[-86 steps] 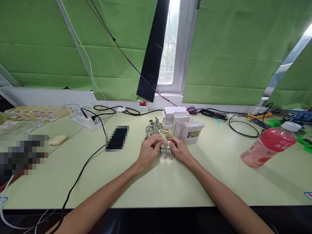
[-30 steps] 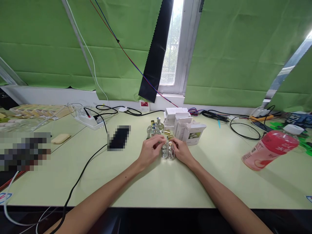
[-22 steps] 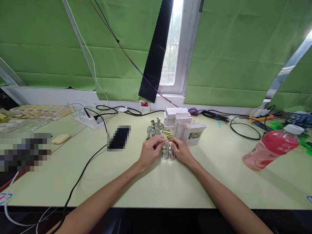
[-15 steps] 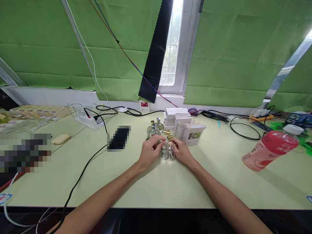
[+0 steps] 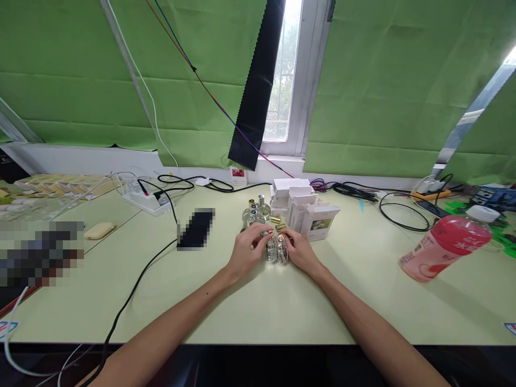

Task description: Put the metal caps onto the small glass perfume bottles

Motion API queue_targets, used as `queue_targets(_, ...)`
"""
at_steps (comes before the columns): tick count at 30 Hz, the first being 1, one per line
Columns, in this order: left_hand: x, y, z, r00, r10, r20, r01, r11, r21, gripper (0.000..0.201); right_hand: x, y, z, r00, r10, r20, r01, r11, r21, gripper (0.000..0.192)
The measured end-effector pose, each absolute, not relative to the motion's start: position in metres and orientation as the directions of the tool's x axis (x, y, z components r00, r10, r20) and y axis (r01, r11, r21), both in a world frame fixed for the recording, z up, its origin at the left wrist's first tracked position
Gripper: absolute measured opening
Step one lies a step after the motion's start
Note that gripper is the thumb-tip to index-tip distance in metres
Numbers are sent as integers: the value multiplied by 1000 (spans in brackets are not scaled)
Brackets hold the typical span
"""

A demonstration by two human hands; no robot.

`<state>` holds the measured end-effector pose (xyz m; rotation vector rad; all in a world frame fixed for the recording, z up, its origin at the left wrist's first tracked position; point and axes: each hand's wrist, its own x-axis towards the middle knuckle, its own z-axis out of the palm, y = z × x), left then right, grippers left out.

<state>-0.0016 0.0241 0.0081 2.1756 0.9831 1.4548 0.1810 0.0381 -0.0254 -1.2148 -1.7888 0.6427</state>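
Two small clear glass bottles [image 5: 276, 251] are cupped between the hands on the pale green table [image 5: 258, 306]. The left hand [image 5: 246, 250] is curled against their left side, fingertips at the tops; the right hand [image 5: 299, 251] is wrapped around their right side. Both bottles are seen upright, touching, round-bodied and transparent, one topped by a gold cap. White cardboard boxes [image 5: 308, 210] are stacked just behind.

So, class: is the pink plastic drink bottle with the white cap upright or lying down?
Upright: the pink plastic drink bottle stands on its base on the pale green table, white cap on top.
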Motion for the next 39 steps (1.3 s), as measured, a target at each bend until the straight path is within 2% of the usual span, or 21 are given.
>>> queue_targets(7,-3,25,5,296,692,659,381,-718,583,16,181,38,-26,-159,919,359,479,390,-786,27)
queue_targets(39,0,21,7,276,713,644,436,-690,578,20,182,39,-26,-160,919,361,474,392,-789,26)
